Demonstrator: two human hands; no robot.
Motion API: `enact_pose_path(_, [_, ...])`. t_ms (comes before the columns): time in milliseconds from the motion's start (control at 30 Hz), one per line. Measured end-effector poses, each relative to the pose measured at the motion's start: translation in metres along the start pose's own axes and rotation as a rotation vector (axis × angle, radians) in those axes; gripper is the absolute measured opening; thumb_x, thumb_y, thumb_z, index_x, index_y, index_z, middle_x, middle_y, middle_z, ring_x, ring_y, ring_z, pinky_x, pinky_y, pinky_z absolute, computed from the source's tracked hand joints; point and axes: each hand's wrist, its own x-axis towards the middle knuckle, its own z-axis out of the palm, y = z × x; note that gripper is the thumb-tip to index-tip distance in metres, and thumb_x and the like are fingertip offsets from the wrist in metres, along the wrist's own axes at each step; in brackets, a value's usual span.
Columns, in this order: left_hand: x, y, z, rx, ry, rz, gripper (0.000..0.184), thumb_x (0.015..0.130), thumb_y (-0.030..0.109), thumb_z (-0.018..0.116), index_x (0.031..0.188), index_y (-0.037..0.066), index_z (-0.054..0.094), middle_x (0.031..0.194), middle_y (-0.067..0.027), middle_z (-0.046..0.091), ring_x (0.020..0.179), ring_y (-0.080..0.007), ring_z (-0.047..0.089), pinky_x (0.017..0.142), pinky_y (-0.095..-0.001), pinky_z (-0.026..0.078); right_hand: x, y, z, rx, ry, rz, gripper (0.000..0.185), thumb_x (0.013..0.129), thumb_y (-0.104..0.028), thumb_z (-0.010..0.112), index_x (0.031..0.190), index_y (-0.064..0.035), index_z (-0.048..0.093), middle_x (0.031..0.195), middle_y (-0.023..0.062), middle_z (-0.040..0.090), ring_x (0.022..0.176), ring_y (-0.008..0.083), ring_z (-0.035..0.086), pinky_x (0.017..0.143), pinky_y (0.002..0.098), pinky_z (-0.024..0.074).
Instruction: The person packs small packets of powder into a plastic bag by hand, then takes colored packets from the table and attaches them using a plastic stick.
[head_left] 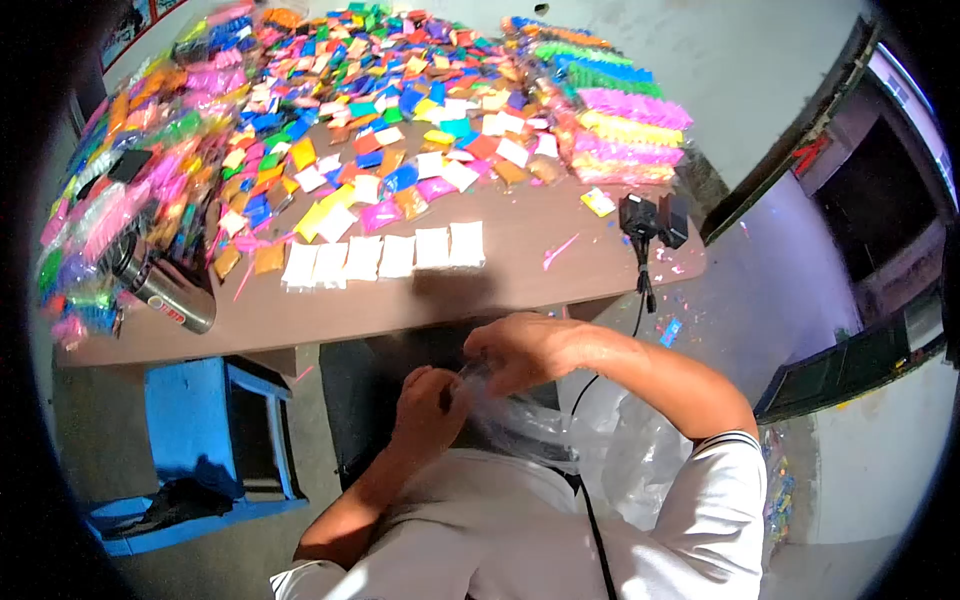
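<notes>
My left hand (428,408) and my right hand (522,350) are close together in front of my body, below the table's front edge. Between them hangs a clear plastic bag (535,428), crumpled and see-through, draping down to the right over my lap. The right hand's fingers are curled down onto the top of the bag. Closed fingers of the left hand pinch the bag's left side; the exact grip is partly hidden. Just beyond my hands, a row of several small white packets (396,257) lies side by side near the table's front.
Many colourful small packets (400,95) cover the back of the brown table (560,285). Bundled coloured packs (630,105) are stacked at right. A steel flask (170,290) lies at left; a black adapter with cable (640,220) sits at right. A blue stool (190,425) stands lower left.
</notes>
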Motion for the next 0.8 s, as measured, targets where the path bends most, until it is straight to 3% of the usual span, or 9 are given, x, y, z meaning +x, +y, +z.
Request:
enact_pose_path(133, [-0.009, -0.013, 0.003, -0.003, 0.119, 0.068, 0.013, 0.086, 0.014, 0.064, 0.086, 0.002, 0.06, 0.085, -0.0119, 0.062, 0.082, -0.0284, 0.059, 0.077, -0.0407, 0.046, -0.029, -0.018, 0.0, -0.082, 0.043, 0.155, 0.067, 0.072, -0.04, 0.078, 0.118, 0.0008, 0.051, 0.095, 0.0175, 0.068, 0.092, 0.0383, 0.064, 0.074, 0.0448, 0.0498])
enact_pose_path(167, [-0.01, -0.01, 0.0, -0.029, 0.121, 0.014, 0.011, 0.086, 0.013, 0.064, 0.085, 0.002, 0.06, 0.082, -0.0111, 0.062, 0.08, -0.0273, 0.059, 0.076, -0.0402, 0.046, -0.036, -0.025, 0.004, -0.121, 0.129, 0.192, 0.053, 0.072, -0.042, 0.077, 0.098, 0.0, 0.056, 0.085, 0.0213, 0.066, 0.086, 0.0418, 0.063, 0.072, 0.0492, 0.0489])
enact_pose_path(333, [-0.009, -0.008, 0.0, -0.102, 0.142, -0.081, 0.011, 0.079, 0.012, 0.068, 0.077, 0.003, 0.062, 0.076, -0.0116, 0.063, 0.079, -0.0284, 0.061, 0.075, -0.0385, 0.049, -0.046, -0.023, 0.013, -0.312, 0.115, 0.14, 0.026, 0.075, -0.016, 0.065, 0.096, -0.0024, 0.057, 0.075, 0.0213, 0.064, 0.077, 0.0428, 0.063, 0.066, 0.051, 0.0477])
enact_pose_path(367, [-0.01, -0.011, 0.003, -0.132, 0.115, -0.109, 0.012, 0.079, 0.012, 0.068, 0.077, 0.003, 0.062, 0.078, -0.0122, 0.063, 0.078, -0.027, 0.061, 0.073, -0.0374, 0.049, -0.047, -0.023, 0.013, -0.314, 0.118, 0.144, 0.026, 0.075, -0.016, 0.065, 0.096, -0.0024, 0.057, 0.075, 0.0213, 0.064, 0.077, 0.0428, 0.063, 0.066, 0.051, 0.0477])
enact_pose_path(433, [-0.011, -0.01, 0.004, -0.165, 0.087, -0.134, 0.012, 0.079, 0.013, 0.069, 0.077, 0.002, 0.062, 0.079, -0.0127, 0.064, 0.077, -0.0257, 0.062, 0.072, -0.0363, 0.049, -0.05, -0.028, 0.012, -0.228, 0.258, 0.15, 0.017, 0.072, -0.006, 0.061, 0.088, -0.0032, 0.057, 0.072, 0.0209, 0.063, 0.073, 0.0427, 0.062, 0.062, 0.0506, 0.0463])
enact_pose_path(500, [-0.01, -0.005, 0.001, -0.258, -0.022, -0.2, 0.014, 0.081, 0.015, 0.068, 0.078, 0.002, 0.063, 0.079, -0.0127, 0.064, 0.071, -0.0223, 0.062, 0.068, -0.0328, 0.049, -0.05, -0.028, 0.011, -0.233, 0.3, 0.101, 0.015, 0.071, -0.005, 0.061, 0.086, -0.0034, 0.057, 0.071, 0.0206, 0.062, 0.073, 0.0427, 0.062, 0.061, 0.0508, 0.0451])
enact_pose_path(600, [-0.011, -0.006, 0.0, -0.28, -0.119, -0.128, 0.013, 0.084, 0.013, 0.067, 0.081, 0.002, 0.064, 0.078, -0.0122, 0.064, 0.068, -0.0172, 0.061, 0.065, -0.0297, 0.049, -0.05, -0.03, 0.008, -0.222, 0.315, 0.02, 0.013, 0.071, -0.005, 0.061, 0.083, -0.0037, 0.056, 0.069, 0.0204, 0.062, 0.071, 0.0426, 0.061, 0.059, 0.0507, 0.0437])
enact_pose_path(767, [-0.014, -0.006, 0.0, -0.355, -0.103, -0.11, 0.01, 0.086, 0.011, 0.065, 0.084, 0.001, 0.064, 0.078, -0.0079, 0.064, 0.07, -0.012, 0.059, 0.065, -0.0277, 0.048, -0.046, -0.031, 0.008, -0.228, 0.305, 0.019, 0.014, 0.071, -0.005, 0.061, 0.084, -0.004, 0.056, 0.068, 0.0209, 0.061, 0.071, 0.0428, 0.061, 0.06, 0.0506, 0.044])
enact_pose_path(800, [-0.013, -0.005, 0.0, -0.414, -0.083, -0.123, 0.01, 0.087, 0.011, 0.064, 0.085, 0.001, 0.064, 0.077, -0.0064, 0.064, 0.071, -0.0107, 0.059, 0.065, -0.0272, 0.048, -0.045, -0.031, 0.01, -0.248, 0.304, 0.033, 0.011, 0.077, -0.008, 0.058, 0.087, -0.0051, 0.056, 0.069, 0.0201, 0.061, 0.069, 0.0421, 0.061, 0.06, 0.0507, 0.0443])
